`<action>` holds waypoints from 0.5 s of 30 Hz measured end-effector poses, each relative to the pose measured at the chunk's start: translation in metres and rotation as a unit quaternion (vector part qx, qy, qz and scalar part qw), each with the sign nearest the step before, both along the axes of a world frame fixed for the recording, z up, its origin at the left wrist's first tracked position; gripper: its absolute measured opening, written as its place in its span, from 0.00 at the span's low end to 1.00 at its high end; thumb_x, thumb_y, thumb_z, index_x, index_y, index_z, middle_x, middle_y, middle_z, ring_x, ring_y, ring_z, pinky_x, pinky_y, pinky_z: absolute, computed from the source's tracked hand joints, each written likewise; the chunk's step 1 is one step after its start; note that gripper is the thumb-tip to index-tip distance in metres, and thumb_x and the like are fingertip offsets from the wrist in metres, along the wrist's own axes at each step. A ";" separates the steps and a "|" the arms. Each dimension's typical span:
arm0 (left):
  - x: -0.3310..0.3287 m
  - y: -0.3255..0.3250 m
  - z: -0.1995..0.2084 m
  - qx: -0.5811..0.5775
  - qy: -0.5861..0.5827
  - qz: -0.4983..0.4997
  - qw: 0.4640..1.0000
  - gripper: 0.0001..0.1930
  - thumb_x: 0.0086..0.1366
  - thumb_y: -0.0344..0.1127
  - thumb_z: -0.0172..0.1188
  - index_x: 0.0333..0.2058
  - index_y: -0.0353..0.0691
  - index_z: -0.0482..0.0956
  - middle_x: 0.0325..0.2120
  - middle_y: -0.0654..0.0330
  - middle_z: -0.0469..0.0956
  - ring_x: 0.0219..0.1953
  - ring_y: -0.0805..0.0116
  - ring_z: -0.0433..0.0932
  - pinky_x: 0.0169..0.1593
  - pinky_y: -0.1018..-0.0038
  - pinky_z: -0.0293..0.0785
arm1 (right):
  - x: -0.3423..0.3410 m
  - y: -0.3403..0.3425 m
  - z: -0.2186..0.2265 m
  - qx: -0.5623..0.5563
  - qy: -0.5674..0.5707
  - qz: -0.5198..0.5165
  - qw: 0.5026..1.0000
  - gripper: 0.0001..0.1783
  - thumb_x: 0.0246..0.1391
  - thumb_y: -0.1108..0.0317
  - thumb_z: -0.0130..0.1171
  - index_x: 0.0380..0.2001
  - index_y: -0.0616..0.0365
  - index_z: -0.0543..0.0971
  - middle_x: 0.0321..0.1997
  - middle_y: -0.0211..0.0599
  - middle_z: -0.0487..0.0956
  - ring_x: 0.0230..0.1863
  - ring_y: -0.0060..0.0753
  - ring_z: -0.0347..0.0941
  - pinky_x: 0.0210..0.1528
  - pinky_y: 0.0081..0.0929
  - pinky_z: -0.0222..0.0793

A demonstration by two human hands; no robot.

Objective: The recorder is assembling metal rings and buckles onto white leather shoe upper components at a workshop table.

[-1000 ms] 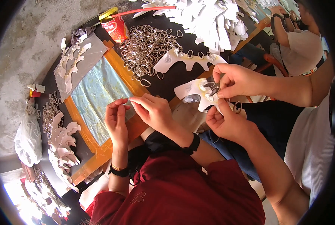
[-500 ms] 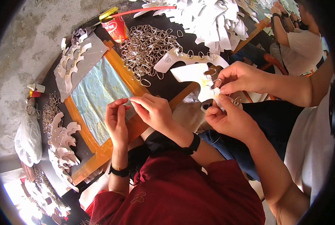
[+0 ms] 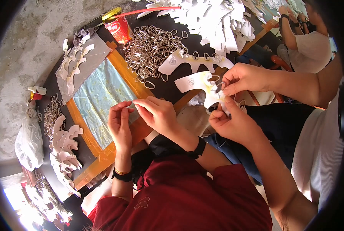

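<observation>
Dipped nearer since the earlier frame, the white strip (image 3: 195, 82) is pinched by a co-worker (image 3: 319, 154), perhaps for steadiness, while left hand (image 3: 120, 125) and right hand (image 3: 159, 114) nearly meet, fingertips narrowed, whether holding anything I cannot tell, at the right edge of the blue sheet (image 3: 101, 98).

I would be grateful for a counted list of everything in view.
Metal rings: many, silvery, heaped upper centre and left
Cut-out pieces: many, white, heaped at top and left
Ringed strip: one, white, right of the central rings
Held piece: one, white, in a co-worker's hands
Cup: one, red and yellow, upper left
Rod: one, red, by the cup
Blue sheet: one, pale blue, mid-table
Tape: several strips, orange-brown, around the blue sheet
Grey sheet: one, grey, upper left
Bottle: one, white, far left
Bag: one, whitish, far left
Co-workers: at least two, white tops, right
Left hand: one, bare, centre
Right hand: one, bare, centre
</observation>
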State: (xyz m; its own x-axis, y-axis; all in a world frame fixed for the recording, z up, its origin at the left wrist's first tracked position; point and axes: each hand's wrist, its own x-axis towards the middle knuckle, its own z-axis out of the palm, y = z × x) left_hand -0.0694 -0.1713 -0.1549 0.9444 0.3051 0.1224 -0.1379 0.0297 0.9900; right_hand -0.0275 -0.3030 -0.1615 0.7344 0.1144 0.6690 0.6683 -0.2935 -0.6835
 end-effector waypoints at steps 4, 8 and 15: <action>0.000 0.000 0.000 0.001 0.003 0.000 1.000 0.08 0.66 0.28 0.49 0.42 0.33 0.70 0.39 0.57 0.76 0.39 0.74 0.73 0.47 0.78 0.68 | 0.000 0.000 -0.001 0.006 0.002 0.000 1.000 0.09 0.44 0.77 0.60 0.33 0.55 0.79 0.20 0.32 0.74 0.17 0.31 0.71 0.18 0.25 0.65; 0.000 0.000 0.000 0.004 0.001 0.000 1.000 0.08 0.66 0.28 0.49 0.42 0.33 0.70 0.40 0.57 0.75 0.39 0.74 0.74 0.47 0.78 0.69 | -0.001 0.001 -0.002 -0.005 0.024 -0.001 1.000 0.08 0.47 0.71 0.58 0.33 0.52 0.77 0.22 0.30 0.74 0.21 0.35 0.72 0.21 0.29 0.65; 0.000 0.000 0.000 0.006 -0.001 0.002 1.000 0.08 0.66 0.28 0.49 0.42 0.33 0.70 0.40 0.57 0.76 0.38 0.73 0.74 0.46 0.78 0.69 | -0.001 0.001 -0.001 -0.004 0.021 -0.001 1.000 0.07 0.47 0.71 0.58 0.33 0.52 0.77 0.22 0.29 0.74 0.21 0.34 0.73 0.21 0.29 0.64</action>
State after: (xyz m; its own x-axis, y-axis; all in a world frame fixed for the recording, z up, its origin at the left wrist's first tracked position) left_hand -0.0693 -0.1714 -0.1549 0.9433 0.3065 0.1273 -0.1392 0.0172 0.9901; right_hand -0.0289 -0.3023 -0.1628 0.7623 0.1186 0.6363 0.6383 -0.3004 -0.7087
